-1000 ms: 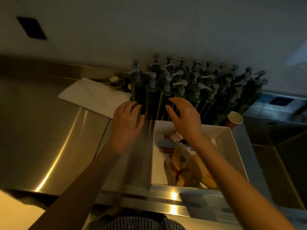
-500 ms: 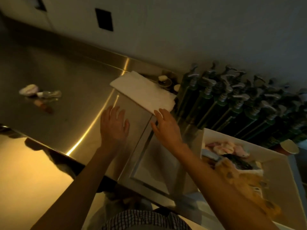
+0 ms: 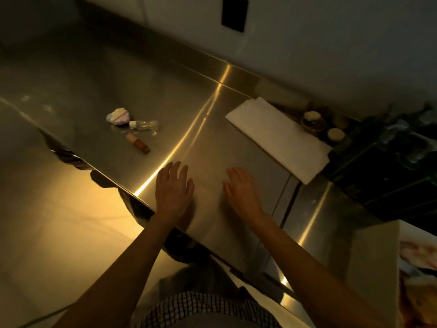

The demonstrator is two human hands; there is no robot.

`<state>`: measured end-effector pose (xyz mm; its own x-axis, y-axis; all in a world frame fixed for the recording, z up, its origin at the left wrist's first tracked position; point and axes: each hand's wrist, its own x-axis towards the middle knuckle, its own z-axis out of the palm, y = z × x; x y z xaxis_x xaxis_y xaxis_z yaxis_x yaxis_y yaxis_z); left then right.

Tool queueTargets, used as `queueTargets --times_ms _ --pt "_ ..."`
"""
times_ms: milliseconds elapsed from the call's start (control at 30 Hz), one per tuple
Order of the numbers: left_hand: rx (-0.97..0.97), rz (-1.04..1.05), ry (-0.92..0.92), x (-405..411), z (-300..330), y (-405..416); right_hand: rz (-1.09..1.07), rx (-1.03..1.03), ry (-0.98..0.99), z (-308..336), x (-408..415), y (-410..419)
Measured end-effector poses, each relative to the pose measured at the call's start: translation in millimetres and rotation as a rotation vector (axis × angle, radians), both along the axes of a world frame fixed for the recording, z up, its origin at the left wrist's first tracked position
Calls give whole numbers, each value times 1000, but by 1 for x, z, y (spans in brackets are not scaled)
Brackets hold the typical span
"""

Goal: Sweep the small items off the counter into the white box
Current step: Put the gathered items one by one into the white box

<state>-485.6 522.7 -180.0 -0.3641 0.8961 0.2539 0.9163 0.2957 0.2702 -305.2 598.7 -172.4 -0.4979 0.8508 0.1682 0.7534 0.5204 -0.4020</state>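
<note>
Three small items lie together on the steel counter (image 3: 94, 86) at the left: a pastel crumpled wad (image 3: 118, 116), a small clear bottle (image 3: 144, 125) on its side, and a brown tube (image 3: 138, 143). My left hand (image 3: 173, 188) hovers flat over the counter's near edge, fingers apart, holding nothing, to the lower right of those items. Beside it, my right hand (image 3: 241, 190) is also spread and holds nothing. Only a corner of the white box (image 3: 376, 256) shows at the far right edge, with stuff inside.
A folded white cloth (image 3: 279, 138) lies at the back right. Behind it are small round containers (image 3: 312, 118). A dark cluster of green pump bottles (image 3: 387, 166) stands at the right. The floor lies below the counter's front edge at the left.
Both hands have moved left, away from the white box and the pump bottles. The view has swung left, bringing the three small items into sight.
</note>
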Motion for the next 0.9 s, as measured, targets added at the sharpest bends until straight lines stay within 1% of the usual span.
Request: queueTargets --times_ms 100,267,433,500,600,800,900 --pt "30 33 3 -39 -5 -2 38 -34 -1 -5 -45 5" --pt "10 110 -1 -98 -4 -4 116 -64 -3 -8 -109 12" --pt "17 189 -68 -143 -4 7 211 -51 18 2 -161 24" --pt "17 195 -86 -155 -6 16 229 -66 14 6 -178 34" --pt "15 216 -146 -168 -10 30 252 -7 17 4 -201 51" --pt "-100 219 -166 -185 -17 61 306 -22 10 5 -241 90" --pt "-122 227 -193 -192 -24 71 334 -49 0 2 -261 108"
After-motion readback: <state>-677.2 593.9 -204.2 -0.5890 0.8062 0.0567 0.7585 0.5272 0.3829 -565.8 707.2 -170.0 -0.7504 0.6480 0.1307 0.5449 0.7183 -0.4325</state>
